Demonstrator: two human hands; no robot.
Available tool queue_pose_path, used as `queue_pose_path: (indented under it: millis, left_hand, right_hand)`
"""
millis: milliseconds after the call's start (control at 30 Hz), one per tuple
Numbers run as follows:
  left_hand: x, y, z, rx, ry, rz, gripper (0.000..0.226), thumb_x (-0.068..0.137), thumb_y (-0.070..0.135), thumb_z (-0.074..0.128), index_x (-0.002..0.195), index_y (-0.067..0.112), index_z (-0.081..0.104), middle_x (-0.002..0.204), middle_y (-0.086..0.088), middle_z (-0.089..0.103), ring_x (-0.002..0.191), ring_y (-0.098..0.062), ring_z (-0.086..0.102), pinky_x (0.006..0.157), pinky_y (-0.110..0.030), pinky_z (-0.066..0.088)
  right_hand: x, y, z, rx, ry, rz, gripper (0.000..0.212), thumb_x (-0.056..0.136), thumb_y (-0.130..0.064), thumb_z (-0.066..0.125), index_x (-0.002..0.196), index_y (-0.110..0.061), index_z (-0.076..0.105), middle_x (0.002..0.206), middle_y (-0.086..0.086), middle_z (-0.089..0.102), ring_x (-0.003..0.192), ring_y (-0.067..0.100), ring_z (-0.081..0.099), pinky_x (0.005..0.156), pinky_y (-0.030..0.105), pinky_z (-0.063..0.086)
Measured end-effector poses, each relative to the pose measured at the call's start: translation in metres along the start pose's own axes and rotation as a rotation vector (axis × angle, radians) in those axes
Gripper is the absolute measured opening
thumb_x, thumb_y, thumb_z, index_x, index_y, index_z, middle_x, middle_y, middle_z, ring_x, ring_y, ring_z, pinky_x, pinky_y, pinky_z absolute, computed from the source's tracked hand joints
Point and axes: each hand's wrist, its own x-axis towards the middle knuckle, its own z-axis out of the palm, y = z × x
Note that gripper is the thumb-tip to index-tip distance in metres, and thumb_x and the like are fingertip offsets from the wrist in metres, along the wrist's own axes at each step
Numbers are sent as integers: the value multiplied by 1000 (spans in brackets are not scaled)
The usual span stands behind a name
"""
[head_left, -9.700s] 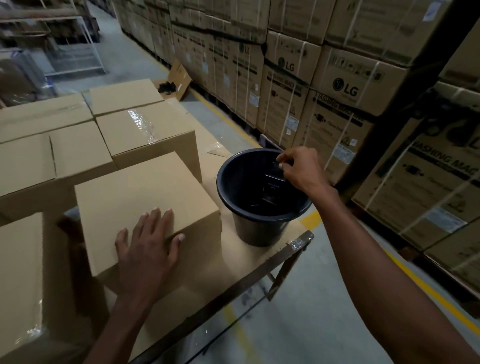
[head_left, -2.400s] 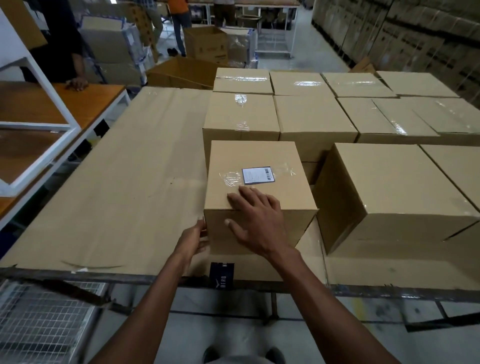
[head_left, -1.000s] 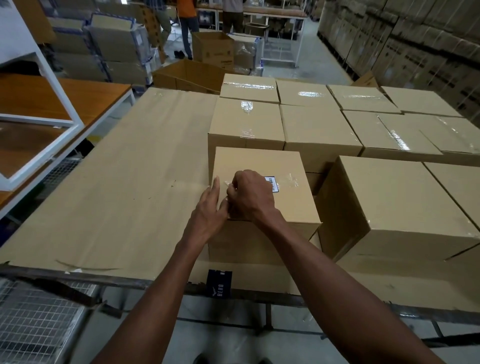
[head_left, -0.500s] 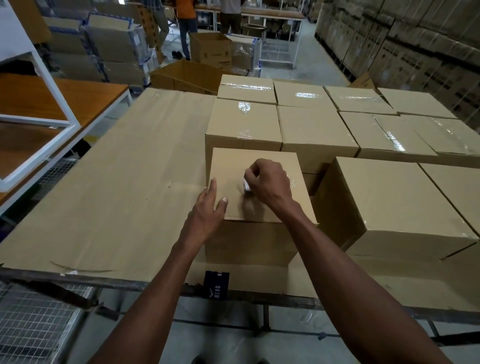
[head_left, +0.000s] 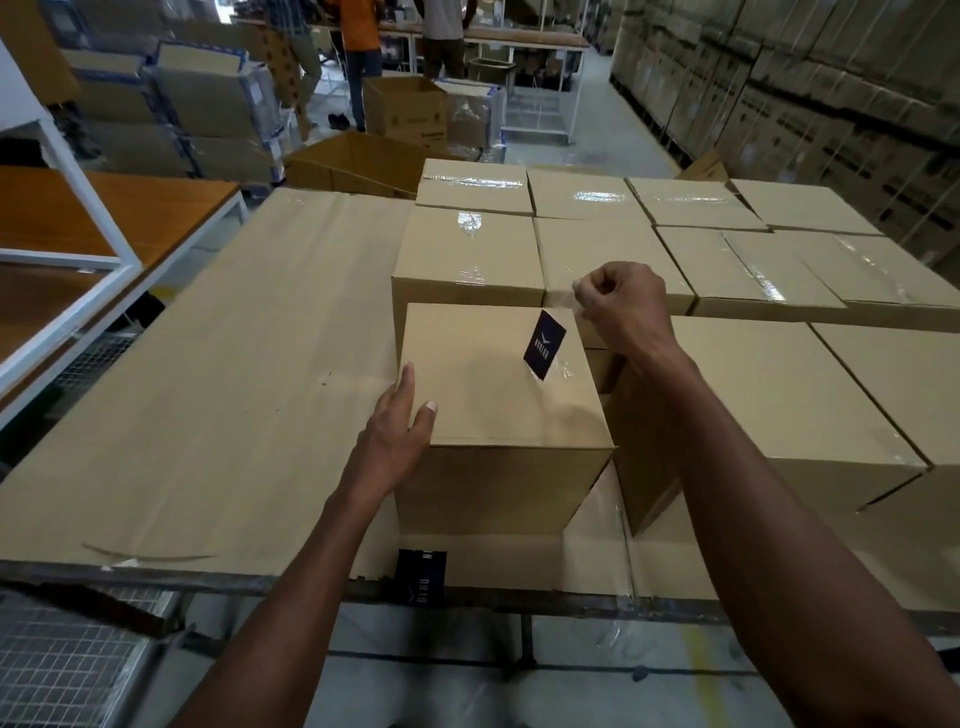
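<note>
A plain cardboard box (head_left: 498, 415) stands near the front edge of the cardboard-covered table (head_left: 249, 395). My left hand (head_left: 400, 426) rests against the box's upper left edge, fingers straight down its side and thumb on top. My right hand (head_left: 621, 306) is raised above the box's far right corner with its fingers curled, pinching a strip of clear tape (head_left: 569, 306). A dark blue card (head_left: 544, 344) clings to that tape and stands tilted off the box top, its lower end still touching the lid.
Several taped cardboard boxes (head_left: 769, 395) fill the table to the right and behind. A second dark card (head_left: 420, 577) lies at the table's front edge. A wooden-topped white bench (head_left: 119, 208) stands left. People stand at the far tables; stacked cartons line the right wall.
My right hand has pulled up and to the right, peeling the tape and the card off the box top. My left hand stays at the box's left edge.
</note>
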Motion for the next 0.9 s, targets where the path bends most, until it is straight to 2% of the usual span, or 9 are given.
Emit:
queue_pose_path:
  millis: [367,533,733,900]
  left_hand:
    - [-1,3,1,2,16,-7,66,108,43,39,165,31,7,169,-6,23,152,-31,31,116,-50,34]
    - [-2,3,1,2,21,-8,66,108,43,39,165,31,8,169,-6,25,151,-31,32,116,-49,36]
    - [-3,2,1,-1,25,-9,66,108,44,40,165,32,9,168,-6,26,151,-31,32,117,-52,35]
    - [-1,-1,-2,-74,-25,-15,64,109,42,39,164,33,9,169,-6,23,152,-29,29,119,-46,29]
  right_hand:
    - [11,6,-41,-31,72,0,20,96,-27,66,87,-10,73,87,0,75,82,21,73,79,51,62]
    - [16,7,-58,-37,108,8,21,94,-31,65,82,-15,72,78,-2,73,78,19,73,78,51,62]
    - [18,5,-82,-24,155,-11,21,97,-31,65,89,-14,73,81,0,74,80,19,73,82,49,61]
    - [14,7,-98,-25,190,15,22,94,-33,65,86,-14,74,75,0,73,78,21,72,74,53,61]
